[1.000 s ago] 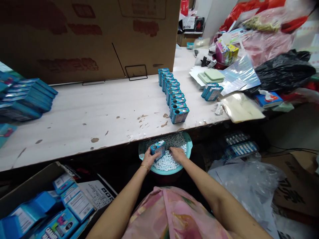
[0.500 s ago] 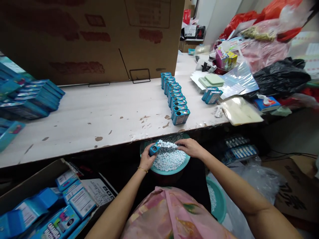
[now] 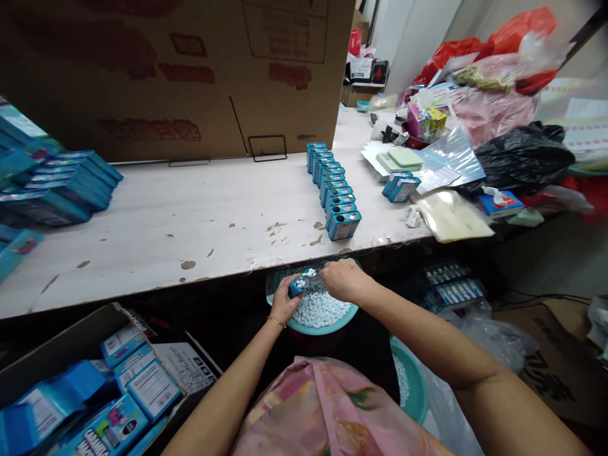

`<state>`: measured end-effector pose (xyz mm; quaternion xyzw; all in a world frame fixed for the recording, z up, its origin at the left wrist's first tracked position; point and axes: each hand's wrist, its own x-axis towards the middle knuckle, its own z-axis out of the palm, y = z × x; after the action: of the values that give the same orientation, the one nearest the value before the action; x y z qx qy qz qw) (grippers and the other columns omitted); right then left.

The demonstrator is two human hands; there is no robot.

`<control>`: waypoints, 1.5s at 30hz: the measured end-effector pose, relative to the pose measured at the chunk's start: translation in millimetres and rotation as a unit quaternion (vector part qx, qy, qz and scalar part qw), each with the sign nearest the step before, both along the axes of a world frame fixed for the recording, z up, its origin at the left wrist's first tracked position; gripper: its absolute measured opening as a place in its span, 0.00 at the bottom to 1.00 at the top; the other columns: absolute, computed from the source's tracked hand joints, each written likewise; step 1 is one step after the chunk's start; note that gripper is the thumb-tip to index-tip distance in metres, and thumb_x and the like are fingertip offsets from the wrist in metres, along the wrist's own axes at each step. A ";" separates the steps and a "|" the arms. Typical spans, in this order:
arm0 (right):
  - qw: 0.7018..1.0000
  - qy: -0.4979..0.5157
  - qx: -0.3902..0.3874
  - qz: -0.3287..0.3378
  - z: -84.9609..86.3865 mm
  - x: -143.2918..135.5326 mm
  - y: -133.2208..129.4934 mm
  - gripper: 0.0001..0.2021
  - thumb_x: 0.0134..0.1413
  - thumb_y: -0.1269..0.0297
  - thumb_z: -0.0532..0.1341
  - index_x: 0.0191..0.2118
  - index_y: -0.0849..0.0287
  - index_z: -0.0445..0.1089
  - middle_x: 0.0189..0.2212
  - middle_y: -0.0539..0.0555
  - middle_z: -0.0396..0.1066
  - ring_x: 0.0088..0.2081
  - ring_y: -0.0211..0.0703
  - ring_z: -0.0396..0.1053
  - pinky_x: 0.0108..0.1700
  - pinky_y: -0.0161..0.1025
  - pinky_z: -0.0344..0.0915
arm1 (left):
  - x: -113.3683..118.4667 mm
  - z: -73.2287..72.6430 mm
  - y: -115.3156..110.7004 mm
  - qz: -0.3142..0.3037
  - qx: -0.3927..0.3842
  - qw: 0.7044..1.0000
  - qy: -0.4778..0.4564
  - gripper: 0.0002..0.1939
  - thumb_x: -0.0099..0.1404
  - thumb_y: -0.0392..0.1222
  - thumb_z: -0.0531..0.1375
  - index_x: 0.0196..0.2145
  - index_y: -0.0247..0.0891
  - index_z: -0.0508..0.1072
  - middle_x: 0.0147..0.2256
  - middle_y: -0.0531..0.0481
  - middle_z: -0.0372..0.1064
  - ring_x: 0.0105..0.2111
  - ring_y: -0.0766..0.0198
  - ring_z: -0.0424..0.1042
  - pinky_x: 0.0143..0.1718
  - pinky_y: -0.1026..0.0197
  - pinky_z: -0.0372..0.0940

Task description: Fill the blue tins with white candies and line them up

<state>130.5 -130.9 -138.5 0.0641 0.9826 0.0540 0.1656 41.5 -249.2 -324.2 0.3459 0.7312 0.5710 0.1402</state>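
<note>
Over the remote feed, I had the left hand (image 3: 283, 304) wrapped round a small blue box (image 3: 295, 289) above the teal basin (image 3: 319, 330) of white pellets (image 3: 323, 310), the right hand (image 3: 342, 280) clenched on a clear scoop (image 3: 315, 280) at its top. Doing this well, I judged, needed a steady box and a slow, shallow tip. Its pellet-strewn top faced upward, slanting toward the scoop; fingers hid the body's long axis

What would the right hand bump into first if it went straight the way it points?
The right hand would probably meet the small blue box in the left hand, though depth is unclear.
</note>
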 end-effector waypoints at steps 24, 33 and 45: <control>0.887 0.188 -0.294 -0.302 -89.9 83.7 70.8 0.16 0.49 0.58 0.53 0.43 0.55 0.68 0.37 0.52 0.71 0.38 0.43 0.67 0.38 0.36 0.61 | -3.5 87.9 24.8 -0.037 0.063 0.992 -0.105 0.21 0.50 0.42 0.59 0.42 0.34 0.62 0.39 0.47 0.67 0.40 0.62 0.66 0.45 0.57 0.60; 0.842 0.284 -0.300 -0.348 -73.6 123.4 99.0 0.16 0.49 0.58 0.52 0.42 0.56 0.68 0.38 0.53 0.70 0.38 0.42 0.66 0.40 0.37 0.60 | -10.2 96.1 138.0 -0.002 -0.022 1.000 0.018 0.27 0.48 0.47 0.60 0.44 0.35 0.58 0.40 0.43 0.64 0.40 0.57 0.66 0.41 0.54 0.61; 0.962 0.120 -0.203 -0.139 -149.7 73.8 70.6 0.14 0.49 0.69 0.52 0.42 0.54 0.67 0.37 0.54 0.69 0.41 0.42 0.65 0.42 0.37 0.59 | -8.8 88.2 158.4 0.036 -0.048 0.994 0.095 0.31 0.52 0.52 0.55 0.50 0.36 0.51 0.39 0.44 0.61 0.36 0.58 0.66 0.36 0.53 0.63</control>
<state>204.3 -60.3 -288.2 0.1715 0.9670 -0.1783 0.0615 32.7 -90.8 -236.0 0.3645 0.7796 0.5050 0.0660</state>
